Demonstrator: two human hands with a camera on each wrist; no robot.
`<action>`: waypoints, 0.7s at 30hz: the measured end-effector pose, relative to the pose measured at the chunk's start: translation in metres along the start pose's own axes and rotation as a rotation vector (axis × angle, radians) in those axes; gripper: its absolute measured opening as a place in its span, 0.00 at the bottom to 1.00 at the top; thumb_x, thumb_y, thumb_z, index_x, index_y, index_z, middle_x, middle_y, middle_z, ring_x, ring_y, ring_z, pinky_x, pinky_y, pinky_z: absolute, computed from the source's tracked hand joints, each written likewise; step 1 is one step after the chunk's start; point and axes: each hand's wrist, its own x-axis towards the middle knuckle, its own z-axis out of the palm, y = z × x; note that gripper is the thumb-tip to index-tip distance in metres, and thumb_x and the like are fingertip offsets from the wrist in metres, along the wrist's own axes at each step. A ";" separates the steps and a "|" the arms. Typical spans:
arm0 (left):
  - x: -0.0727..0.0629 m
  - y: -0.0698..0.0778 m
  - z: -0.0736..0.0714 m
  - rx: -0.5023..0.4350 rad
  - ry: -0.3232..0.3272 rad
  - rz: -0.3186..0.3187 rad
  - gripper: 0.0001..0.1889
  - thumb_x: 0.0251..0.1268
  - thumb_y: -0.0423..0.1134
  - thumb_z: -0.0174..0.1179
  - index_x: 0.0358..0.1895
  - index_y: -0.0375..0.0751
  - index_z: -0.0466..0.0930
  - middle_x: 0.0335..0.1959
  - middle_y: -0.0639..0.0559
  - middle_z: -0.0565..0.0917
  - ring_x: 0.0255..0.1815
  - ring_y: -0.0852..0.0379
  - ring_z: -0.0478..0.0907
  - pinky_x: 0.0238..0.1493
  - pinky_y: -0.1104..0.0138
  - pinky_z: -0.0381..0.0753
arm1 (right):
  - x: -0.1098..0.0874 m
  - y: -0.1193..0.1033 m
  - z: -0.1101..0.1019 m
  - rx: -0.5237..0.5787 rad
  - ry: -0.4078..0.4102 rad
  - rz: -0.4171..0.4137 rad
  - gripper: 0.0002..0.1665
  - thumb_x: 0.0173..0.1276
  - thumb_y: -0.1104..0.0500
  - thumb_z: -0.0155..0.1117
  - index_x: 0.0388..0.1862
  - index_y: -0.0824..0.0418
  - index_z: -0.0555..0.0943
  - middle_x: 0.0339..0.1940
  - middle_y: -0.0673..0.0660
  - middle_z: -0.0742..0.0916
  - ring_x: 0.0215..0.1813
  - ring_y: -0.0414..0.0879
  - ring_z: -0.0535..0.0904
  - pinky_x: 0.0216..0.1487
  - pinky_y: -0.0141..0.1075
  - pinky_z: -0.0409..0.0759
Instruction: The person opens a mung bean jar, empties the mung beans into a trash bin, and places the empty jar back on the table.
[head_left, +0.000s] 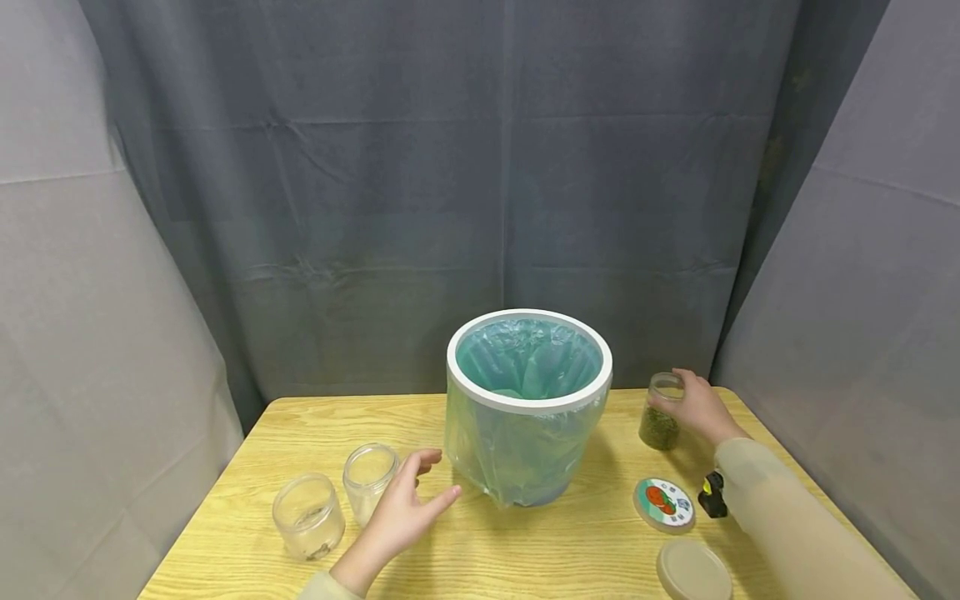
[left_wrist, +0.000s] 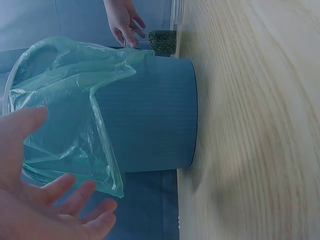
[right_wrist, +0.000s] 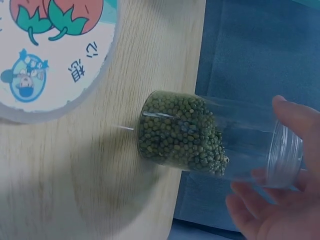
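Note:
A clear jar [head_left: 659, 429] partly filled with small green beans [right_wrist: 177, 132] is at the far right of the table. My right hand [head_left: 701, 408] grips it near its open rim, thumb on one side and fingers round the other. Whether its base touches the table I cannot tell. My left hand [head_left: 405, 512] is in the air before the bin, fingers apart and loosely bent, holding nothing. Close beside it stands an uncapped clear jar [head_left: 360, 492]. Another open clear jar [head_left: 307, 521], with a few dark bits at its bottom, is farther left.
A bin [head_left: 528, 467] with a white rim and a green plastic liner stands at the table's back middle. On the right lie a lid [head_left: 665, 503] with a printed picture and a plain beige lid [head_left: 693, 571]. Grey curtains [head_left: 390, 208] surround the wooden table.

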 end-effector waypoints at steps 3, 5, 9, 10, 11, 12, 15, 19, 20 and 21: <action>0.001 0.001 0.000 -0.018 0.017 0.027 0.31 0.65 0.48 0.71 0.65 0.35 0.72 0.64 0.39 0.78 0.66 0.34 0.74 0.66 0.39 0.73 | -0.003 -0.001 0.000 0.019 0.023 -0.005 0.55 0.73 0.41 0.65 0.76 0.82 0.56 0.68 0.85 0.70 0.67 0.79 0.67 0.65 0.68 0.70; 0.001 0.003 0.000 -0.037 0.033 0.045 0.30 0.65 0.46 0.71 0.65 0.35 0.72 0.64 0.39 0.78 0.66 0.35 0.74 0.67 0.39 0.73 | -0.005 -0.001 -0.001 0.038 0.038 -0.001 0.54 0.73 0.42 0.65 0.76 0.82 0.56 0.69 0.84 0.70 0.67 0.79 0.68 0.65 0.68 0.70; 0.002 0.008 -0.002 -0.074 0.060 0.064 0.30 0.66 0.43 0.71 0.66 0.36 0.71 0.65 0.40 0.78 0.66 0.36 0.75 0.68 0.40 0.72 | -0.010 -0.002 -0.002 0.080 0.080 0.016 0.55 0.73 0.40 0.64 0.77 0.80 0.56 0.71 0.83 0.69 0.68 0.78 0.67 0.66 0.68 0.69; 0.002 0.009 -0.003 -0.081 0.064 0.065 0.30 0.66 0.43 0.71 0.67 0.36 0.71 0.65 0.41 0.78 0.67 0.37 0.74 0.69 0.40 0.72 | -0.011 -0.002 -0.002 0.083 0.092 0.017 0.55 0.73 0.39 0.64 0.77 0.79 0.56 0.71 0.82 0.69 0.68 0.78 0.67 0.66 0.68 0.69; 0.002 0.011 -0.003 -0.086 0.069 0.066 0.30 0.66 0.43 0.71 0.67 0.37 0.71 0.65 0.41 0.78 0.67 0.37 0.74 0.69 0.41 0.72 | -0.012 -0.003 -0.003 0.084 0.109 0.014 0.55 0.73 0.39 0.64 0.77 0.79 0.57 0.71 0.82 0.69 0.68 0.78 0.67 0.66 0.68 0.69; 0.003 0.012 -0.004 -0.090 0.076 0.068 0.30 0.66 0.42 0.71 0.67 0.37 0.71 0.65 0.42 0.78 0.67 0.38 0.74 0.69 0.41 0.72 | -0.013 -0.004 -0.003 0.082 0.128 0.008 0.55 0.73 0.38 0.65 0.77 0.78 0.58 0.71 0.82 0.69 0.69 0.77 0.67 0.66 0.69 0.68; 0.003 0.015 -0.006 -0.098 0.093 0.073 0.29 0.65 0.42 0.71 0.67 0.39 0.72 0.65 0.43 0.79 0.67 0.39 0.75 0.69 0.41 0.72 | -0.016 -0.008 -0.005 0.067 0.177 -0.014 0.54 0.72 0.37 0.65 0.77 0.76 0.61 0.71 0.81 0.70 0.69 0.77 0.67 0.65 0.69 0.68; 0.005 0.019 -0.008 -0.095 0.104 0.089 0.29 0.65 0.41 0.71 0.67 0.39 0.72 0.64 0.44 0.79 0.66 0.40 0.75 0.68 0.41 0.73 | -0.021 -0.016 -0.010 0.059 0.218 -0.029 0.54 0.70 0.35 0.66 0.77 0.73 0.63 0.71 0.79 0.71 0.69 0.76 0.68 0.65 0.69 0.69; 0.005 0.020 -0.009 -0.095 0.105 0.094 0.29 0.65 0.41 0.71 0.67 0.39 0.72 0.64 0.44 0.79 0.66 0.40 0.75 0.68 0.41 0.73 | -0.022 -0.018 -0.011 0.061 0.225 -0.031 0.55 0.70 0.34 0.66 0.77 0.73 0.63 0.71 0.79 0.72 0.69 0.75 0.68 0.65 0.69 0.69; 0.006 0.022 -0.010 -0.096 0.104 0.097 0.29 0.65 0.41 0.71 0.67 0.39 0.72 0.64 0.44 0.79 0.66 0.40 0.75 0.68 0.41 0.73 | -0.024 -0.020 -0.013 0.060 0.233 -0.034 0.55 0.70 0.34 0.66 0.77 0.72 0.63 0.71 0.78 0.72 0.69 0.75 0.69 0.65 0.69 0.69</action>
